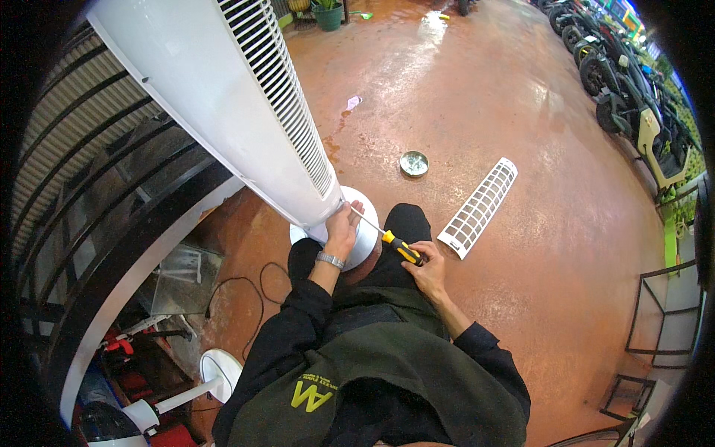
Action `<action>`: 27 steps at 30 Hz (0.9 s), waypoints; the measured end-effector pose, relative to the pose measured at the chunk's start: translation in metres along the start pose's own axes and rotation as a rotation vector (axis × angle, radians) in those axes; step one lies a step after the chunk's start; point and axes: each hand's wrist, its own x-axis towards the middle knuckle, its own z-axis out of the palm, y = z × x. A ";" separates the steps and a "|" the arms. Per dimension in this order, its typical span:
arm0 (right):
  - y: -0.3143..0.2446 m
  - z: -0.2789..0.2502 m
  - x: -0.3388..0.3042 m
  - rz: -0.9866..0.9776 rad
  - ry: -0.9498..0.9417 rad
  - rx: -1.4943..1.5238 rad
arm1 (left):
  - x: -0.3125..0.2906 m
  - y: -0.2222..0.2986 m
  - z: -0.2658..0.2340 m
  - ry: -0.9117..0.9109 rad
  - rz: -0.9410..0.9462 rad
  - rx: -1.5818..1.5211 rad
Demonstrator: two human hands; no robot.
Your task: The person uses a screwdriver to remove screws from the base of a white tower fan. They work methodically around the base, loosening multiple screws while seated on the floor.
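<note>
A tall white tower fan leans toward me on its round white base. My left hand, with a metal wristwatch, grips the fan's lower end just above the base. My right hand holds a screwdriver with a yellow and black handle. Its shaft points up and left, the tip reaching the bottom of the fan body close to my left hand. My knees in black trousers sit between the two hands.
A detached white grille panel lies on the reddish floor to my right, and a small round metal dish beyond it. A black cable loops at left near curved black railings. Motorbikes line the far right.
</note>
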 end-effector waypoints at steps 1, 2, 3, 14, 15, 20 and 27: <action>0.009 0.004 -0.001 -0.040 -0.003 0.073 | 0.000 0.000 0.001 0.008 -0.003 -0.025; 0.012 0.005 -0.002 0.008 -0.016 0.078 | 0.000 -0.001 0.002 0.016 -0.007 -0.051; 0.011 0.006 -0.002 0.056 -0.030 0.082 | 0.002 -0.002 0.002 0.024 -0.010 -0.077; 0.024 0.007 0.003 0.164 0.033 0.266 | -0.002 -0.003 0.004 0.023 -0.081 -0.031; 0.027 0.007 0.002 0.123 0.005 0.262 | -0.002 -0.003 0.005 0.051 -0.087 0.021; 0.010 0.011 0.000 0.101 0.057 0.381 | 0.007 -0.010 -0.006 0.032 -0.023 0.013; 0.015 0.006 0.004 0.466 -0.062 0.523 | 0.003 -0.003 -0.002 -0.070 -0.055 -0.039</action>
